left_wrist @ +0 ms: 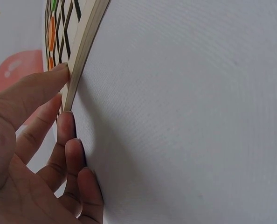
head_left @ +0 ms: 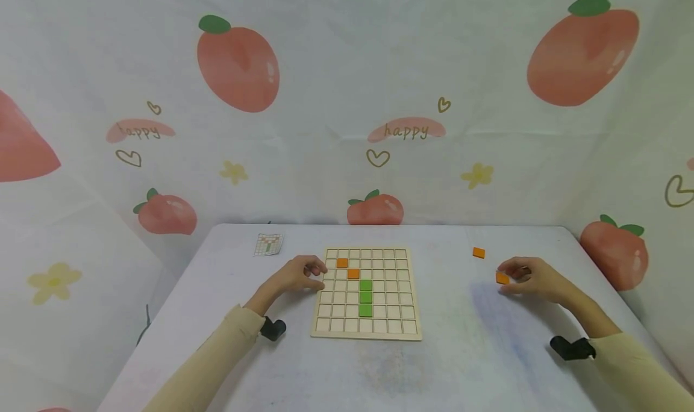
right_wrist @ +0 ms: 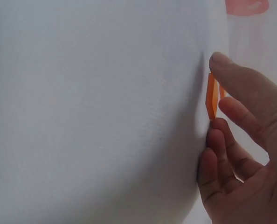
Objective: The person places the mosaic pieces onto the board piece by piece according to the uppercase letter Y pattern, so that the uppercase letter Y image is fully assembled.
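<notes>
A wooden grid board (head_left: 390,293) lies on the table, with two orange tiles (head_left: 342,262) running diagonally and three green tiles (head_left: 365,297) in a column below them. My left hand (head_left: 297,274) touches the board's left edge; the left wrist view puts the thumb on the rim and the other fingertips low beside it. Off to the right, my right hand (head_left: 534,276) pinches an orange square tile (head_left: 502,277) between thumb and fingers, down at the table surface. The right wrist view has this tile (right_wrist: 212,95) edge-on between the fingertips.
Another loose orange tile (head_left: 479,252) lies farther back, left of the right hand. A small paper card (head_left: 268,244) printed with a coloured grid pattern lies at the table's back left. A fruit-patterned curtain (head_left: 325,99) hangs behind the white table (head_left: 455,364).
</notes>
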A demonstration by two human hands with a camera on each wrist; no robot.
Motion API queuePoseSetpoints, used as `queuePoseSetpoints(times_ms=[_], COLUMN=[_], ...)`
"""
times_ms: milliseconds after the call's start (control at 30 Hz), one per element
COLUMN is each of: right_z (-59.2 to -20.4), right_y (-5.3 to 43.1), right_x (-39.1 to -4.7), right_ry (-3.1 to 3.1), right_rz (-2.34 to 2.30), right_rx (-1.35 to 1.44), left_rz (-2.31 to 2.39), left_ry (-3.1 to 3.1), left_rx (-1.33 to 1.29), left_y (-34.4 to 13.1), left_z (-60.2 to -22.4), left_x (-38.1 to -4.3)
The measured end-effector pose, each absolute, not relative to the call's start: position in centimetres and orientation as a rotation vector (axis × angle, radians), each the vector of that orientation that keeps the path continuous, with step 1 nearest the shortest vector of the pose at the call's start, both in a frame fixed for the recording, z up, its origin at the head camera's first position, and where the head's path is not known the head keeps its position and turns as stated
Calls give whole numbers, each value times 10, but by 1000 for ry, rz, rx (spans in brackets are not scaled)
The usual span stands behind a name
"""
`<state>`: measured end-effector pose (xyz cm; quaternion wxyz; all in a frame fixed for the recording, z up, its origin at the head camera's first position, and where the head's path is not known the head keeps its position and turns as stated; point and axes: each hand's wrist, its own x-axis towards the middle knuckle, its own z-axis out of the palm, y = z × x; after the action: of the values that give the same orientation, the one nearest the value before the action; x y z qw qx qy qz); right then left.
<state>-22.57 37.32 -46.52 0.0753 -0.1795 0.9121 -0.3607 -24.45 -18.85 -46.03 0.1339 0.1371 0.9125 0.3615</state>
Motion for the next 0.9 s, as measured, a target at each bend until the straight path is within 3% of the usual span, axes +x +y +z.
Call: queuePoseSetpoints(times_ms=[900], right_z=[-460], right_y=[352], right_x=[-234], right_ry=[2677], right_rz=[-1193], right_rx=[-771], left_rz=[1023], left_ry=[2664], left_rx=[389], left_y=[-188], left_z=[-462], left_x=[-246])
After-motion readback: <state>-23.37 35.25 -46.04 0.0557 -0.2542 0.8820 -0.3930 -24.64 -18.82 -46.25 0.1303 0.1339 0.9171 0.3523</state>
